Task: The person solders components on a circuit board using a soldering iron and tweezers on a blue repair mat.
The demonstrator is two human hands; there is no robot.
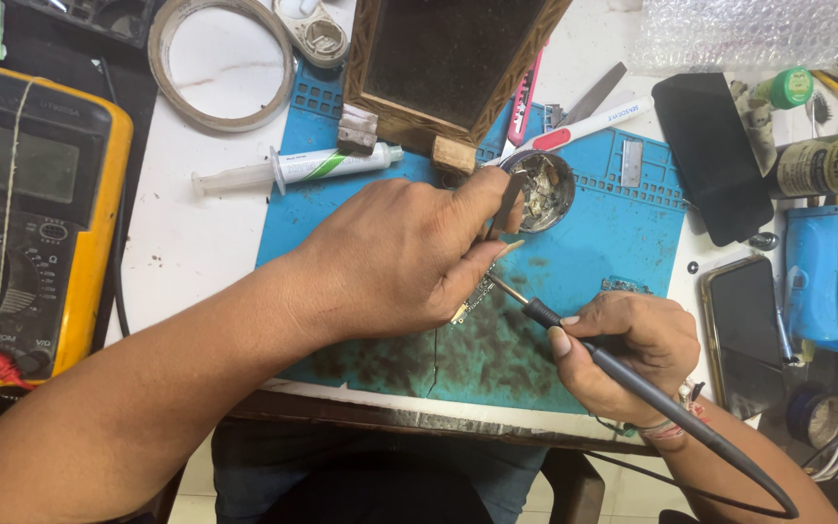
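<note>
Nearest us, our left hand (395, 257) presses down on a small circuit board (475, 294) lying on the blue mat (623, 233), fingers closed around what looks like tweezers (508, 206). Our right hand (623, 349) grips the soldering iron (574, 335), its tip touching the board. Just behind sits a round tin (543, 190).

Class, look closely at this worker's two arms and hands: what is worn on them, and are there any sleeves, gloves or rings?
Both forearms are bare, with no sleeves reaching into view. The left hand wears no glove, ring or watch that shows. The right hand is also ungloved; the fingernails are short and plain. A thread band with red and pale strands circles the right wrist.
</note>
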